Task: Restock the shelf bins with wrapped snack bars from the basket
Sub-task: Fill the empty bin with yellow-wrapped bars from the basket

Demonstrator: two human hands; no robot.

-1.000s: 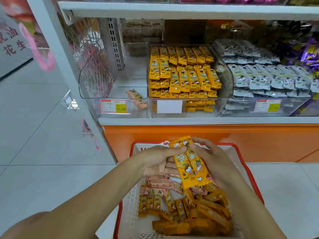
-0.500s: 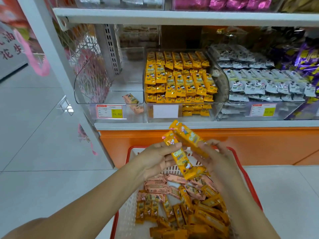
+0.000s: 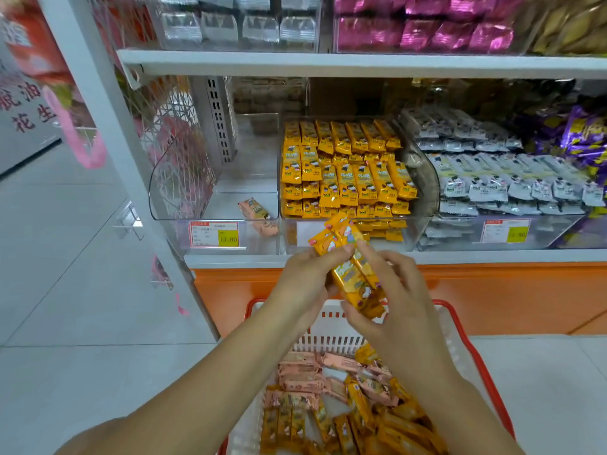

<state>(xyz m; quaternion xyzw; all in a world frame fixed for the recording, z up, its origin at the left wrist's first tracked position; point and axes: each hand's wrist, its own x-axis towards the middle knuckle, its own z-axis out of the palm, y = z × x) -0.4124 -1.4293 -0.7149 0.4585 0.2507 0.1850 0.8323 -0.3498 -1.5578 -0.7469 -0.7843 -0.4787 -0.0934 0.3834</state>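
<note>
Two hands share one small bundle of yellow bars, held up just in front of & below the mid bin; the bundle's top end overlaps that bin's front wall in the view. Left hand pinches the upper part betw. thumb & fingertips. Right hand has its fingers curled on the lower end. No. of bars in the bundle: can't tell exactly, more than 2. The bundle is tilted, top end leaning left.

Mid bin is clear plastic, nearly full w/ rows of stocked yellow bars. Directly left of the mid bin is the left bin, w/ a single peach bar lying near its front, close to the mid bin's side. Right of the mid bin is the right bin, w/ grey-white bars. A price tag sits lower left of the mid bin, on the left bin's front.

Below the mid bin, nearer the person, is the basket, white w/ a red rim, under both forearms. It holds peach bars toward the left-bin side & loose yellow bars toward the right-bin side.

Above the mid bin is the upper shelf, w/ silver packs & pink packs. Far right of the mid bin are purple packs.
</note>
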